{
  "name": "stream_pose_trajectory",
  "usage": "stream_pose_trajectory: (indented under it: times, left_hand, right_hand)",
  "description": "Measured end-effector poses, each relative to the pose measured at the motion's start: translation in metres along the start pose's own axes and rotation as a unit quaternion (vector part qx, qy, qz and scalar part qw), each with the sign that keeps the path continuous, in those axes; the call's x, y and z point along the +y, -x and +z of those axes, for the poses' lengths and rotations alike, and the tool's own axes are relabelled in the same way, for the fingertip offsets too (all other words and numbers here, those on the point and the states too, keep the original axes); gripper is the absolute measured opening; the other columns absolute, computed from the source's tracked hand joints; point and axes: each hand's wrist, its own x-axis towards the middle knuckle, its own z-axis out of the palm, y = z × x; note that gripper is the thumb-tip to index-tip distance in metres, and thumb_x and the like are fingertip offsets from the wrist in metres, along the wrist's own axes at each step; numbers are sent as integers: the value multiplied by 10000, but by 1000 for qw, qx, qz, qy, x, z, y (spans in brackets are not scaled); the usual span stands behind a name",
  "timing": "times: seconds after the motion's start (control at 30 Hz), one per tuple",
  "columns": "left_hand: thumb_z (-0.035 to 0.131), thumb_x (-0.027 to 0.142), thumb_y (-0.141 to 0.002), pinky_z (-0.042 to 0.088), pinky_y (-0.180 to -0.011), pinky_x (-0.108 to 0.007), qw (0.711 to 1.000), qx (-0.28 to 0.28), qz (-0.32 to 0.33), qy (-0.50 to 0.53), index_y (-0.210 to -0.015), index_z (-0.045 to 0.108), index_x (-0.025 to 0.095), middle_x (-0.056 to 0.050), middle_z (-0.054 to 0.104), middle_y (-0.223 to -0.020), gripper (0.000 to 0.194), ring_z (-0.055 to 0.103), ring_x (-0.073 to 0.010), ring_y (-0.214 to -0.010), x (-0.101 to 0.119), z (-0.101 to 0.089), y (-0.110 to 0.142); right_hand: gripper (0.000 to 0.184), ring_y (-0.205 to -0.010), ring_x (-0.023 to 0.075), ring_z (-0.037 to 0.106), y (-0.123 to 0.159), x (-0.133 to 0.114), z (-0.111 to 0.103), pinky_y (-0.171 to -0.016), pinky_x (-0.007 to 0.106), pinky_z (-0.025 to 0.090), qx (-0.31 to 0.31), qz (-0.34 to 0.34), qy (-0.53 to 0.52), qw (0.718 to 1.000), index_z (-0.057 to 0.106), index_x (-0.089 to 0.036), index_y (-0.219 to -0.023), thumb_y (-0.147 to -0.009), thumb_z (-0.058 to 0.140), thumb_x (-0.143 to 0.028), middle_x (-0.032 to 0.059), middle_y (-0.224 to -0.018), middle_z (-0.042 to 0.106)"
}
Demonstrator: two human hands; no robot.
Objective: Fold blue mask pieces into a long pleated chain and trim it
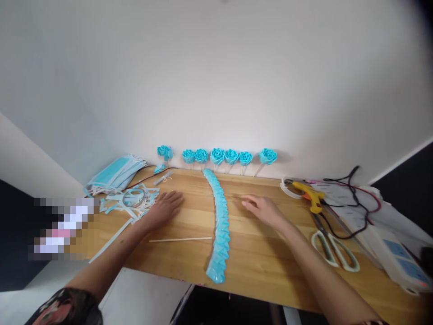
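Observation:
A long pleated strip of blue material (pixel 221 216) runs from the back of the wooden table toward its front edge, between my hands. My left hand (pixel 167 203) lies flat on the tabletop to the left of the strip, fingers stretched out, with nothing in it. To the right of the strip is my right hand (pixel 260 207), fingers a little bent and apart, nothing visible in it. A thin pale wooden stick (pixel 181 239) lies crosswise in front of my left hand, its right end close to the strip.
Several blue flowers on sticks (pixel 217 156) lean along the wall. At left are a stack of face masks (pixel 117 174) and cut scraps (pixel 117 200) with a tape roll (pixel 133 197). At right lie a yellow glue gun (pixel 314 196), scissors (pixel 333 250), cables and a power strip (pixel 399 259).

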Motion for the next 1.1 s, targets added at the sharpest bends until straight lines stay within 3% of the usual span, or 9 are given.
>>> stream_pose_trajectory:
  times: [0.13,0.23,0.3,0.4,0.5,0.7,0.8,0.93,1.1]
  left_hand:
    - [391,352,-996,281,-1168,-569,999,1,-38,21,-1352,603,233,-131,538,-1462,431,473,-298,-1381,-21,-3,24]
    - [451,394,-977,338,-1154,-512,994,22,-28,102,-1175,716,269,-104,642,-1347,354,545,-298,-1312,-39,-26,47]
    - [513,495,-937,403,-1113,-472,980,85,-88,154,-1227,693,270,-99,608,-1394,409,557,-309,-1292,-47,-44,49]
    - [491,558,-924,404,-1113,-471,961,148,-138,188,-1253,668,233,-102,593,-1411,496,533,-318,-1316,-62,-61,25]
    - [496,579,-880,375,-1130,-464,951,183,-190,160,-1306,612,155,-156,581,-1411,612,520,-339,-1322,-88,-60,-14]
    - [613,408,-779,374,-1109,-421,958,87,-254,98,-1360,551,88,-205,537,-1442,666,516,-363,-1315,-138,-39,-72]
    - [614,393,-787,407,-1068,-373,953,88,-272,101,-1357,569,88,-189,581,-1400,649,569,-344,-1256,-149,-31,-87]
    - [567,340,-811,450,-997,-394,936,105,-318,108,-1304,624,78,-199,656,-1291,561,633,-352,-1150,-156,-23,-98]
    - [561,252,-785,425,-1017,-396,908,157,-362,139,-1164,722,139,-152,715,-1189,427,622,-345,-1151,-160,-21,-104]
  right_hand:
    - [414,-867,242,732,-6,17,15,-798,344,520,25,2,-66,997,713,-202,-1151,-922,452,-427,86,-967,786]
    - [438,-799,240,739,-2,32,26,-782,354,538,59,45,-114,991,723,-188,-1095,-912,430,-457,87,-904,784]
    - [434,-788,244,739,1,38,31,-774,359,543,79,65,-122,987,731,-196,-1060,-905,435,-474,87,-906,782]
    - [418,-837,261,740,2,41,35,-794,367,547,84,61,-121,987,741,-215,-1040,-897,466,-495,87,-941,783]
    - [432,-841,270,740,1,40,34,-787,375,552,78,64,-130,986,743,-220,-1046,-900,467,-518,87,-950,785]
    - [430,-787,256,732,1,47,35,-767,360,552,82,69,-140,984,752,-223,-1042,-897,480,-523,80,-931,786]
    - [429,-773,245,726,1,51,38,-747,343,547,83,69,-145,984,755,-223,-1041,-892,487,-523,77,-941,785]
    - [460,-752,240,717,0,52,39,-726,331,539,86,73,-146,983,762,-216,-1030,-868,493,-552,72,-881,780]
    - [479,-695,236,697,-1,48,37,-689,326,529,90,80,-151,981,767,-205,-1000,-849,495,-568,71,-783,759]
